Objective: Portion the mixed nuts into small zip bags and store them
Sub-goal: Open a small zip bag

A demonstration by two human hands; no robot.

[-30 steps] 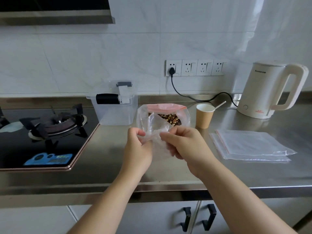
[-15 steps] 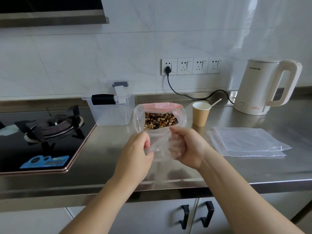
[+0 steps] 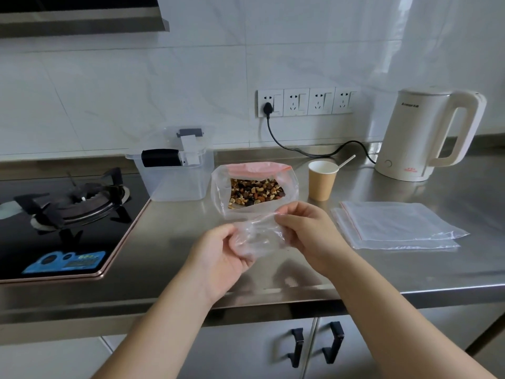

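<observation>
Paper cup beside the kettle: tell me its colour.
The paper cup is tan-brown outside and white inside, seen best in the head view.

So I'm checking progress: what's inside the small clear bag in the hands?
Nothing visible: the small clear zip bag, held by the left hand and right hand, looks empty. Fingers cover its edges. The mixed nuts sit in the big bag behind.

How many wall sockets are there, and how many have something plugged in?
4, in a row on the tiled wall: far left, holding a black plug; then three free ones.
</observation>
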